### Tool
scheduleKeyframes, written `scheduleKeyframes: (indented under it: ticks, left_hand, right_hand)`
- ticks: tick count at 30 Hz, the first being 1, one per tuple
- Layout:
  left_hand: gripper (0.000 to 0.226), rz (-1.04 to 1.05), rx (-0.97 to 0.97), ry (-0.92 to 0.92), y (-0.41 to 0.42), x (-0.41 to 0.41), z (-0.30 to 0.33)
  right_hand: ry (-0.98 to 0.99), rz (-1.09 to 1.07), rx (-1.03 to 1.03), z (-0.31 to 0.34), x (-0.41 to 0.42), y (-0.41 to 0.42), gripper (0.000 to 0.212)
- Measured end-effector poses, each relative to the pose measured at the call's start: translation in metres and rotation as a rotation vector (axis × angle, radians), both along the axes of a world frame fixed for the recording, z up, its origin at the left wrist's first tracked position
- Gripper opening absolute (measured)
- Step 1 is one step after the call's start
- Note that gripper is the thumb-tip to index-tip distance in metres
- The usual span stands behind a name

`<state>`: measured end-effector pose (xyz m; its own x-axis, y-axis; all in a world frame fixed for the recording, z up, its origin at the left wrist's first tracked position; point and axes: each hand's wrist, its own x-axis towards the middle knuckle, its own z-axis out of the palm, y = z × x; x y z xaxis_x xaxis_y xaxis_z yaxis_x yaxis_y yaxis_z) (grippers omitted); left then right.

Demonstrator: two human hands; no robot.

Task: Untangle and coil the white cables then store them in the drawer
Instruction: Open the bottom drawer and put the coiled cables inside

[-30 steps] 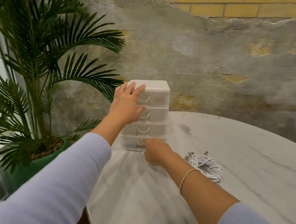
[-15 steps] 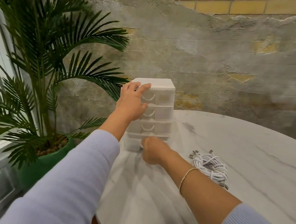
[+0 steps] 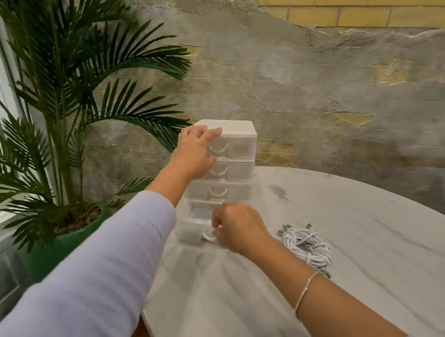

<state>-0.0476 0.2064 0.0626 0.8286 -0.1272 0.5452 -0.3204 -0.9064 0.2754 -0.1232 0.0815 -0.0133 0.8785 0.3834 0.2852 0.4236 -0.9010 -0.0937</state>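
Right hand (image 3: 234, 230) has its fingers curled round the handle of the bottom drawer (image 3: 195, 228), which sits pulled partway out, left hand (image 3: 195, 153) lies flat-fingered against the drawer unit (image 3: 239, 148), and the coiled white cables (image 3: 306, 247) lie on the marble table (image 3: 368, 229) just right of it.

Drawer unit (image 3: 239, 153) on the table's (image 3: 368, 229) left edge, coiled cables (image 3: 306, 245) right, plant (image 3: 64, 93) left.

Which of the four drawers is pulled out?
The bottom drawer; the right hand grips its handle, while the three above sit flush.
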Motion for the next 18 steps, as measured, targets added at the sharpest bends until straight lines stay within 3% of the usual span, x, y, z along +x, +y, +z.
scheduleKeyframes:
  ticks: [3,9,13,18]
  left_hand:
    - [0.062,0.000,-0.014,0.008,0.000,0.000,0.001]
    - [0.062,-0.002,-0.031,0.009,-0.001,0.000,0.001]
    - [0.062,0.001,-0.041,0.009,-0.001,0.001,0.001]
    - [0.061,0.000,-0.059,0.005,-0.003,-0.001,0.001]
  right_hand:
    - [-0.008,-0.076,-0.095,-0.002,0.014,-0.008,0.037]
    - [-0.060,-0.028,-0.152,-0.014,0.014,-0.006,0.017]
    - [-0.062,0.009,-0.141,-0.016,0.004,-0.007,0.030]
    - [-0.049,0.042,-0.128,-0.017,-0.015,-0.006,0.023]
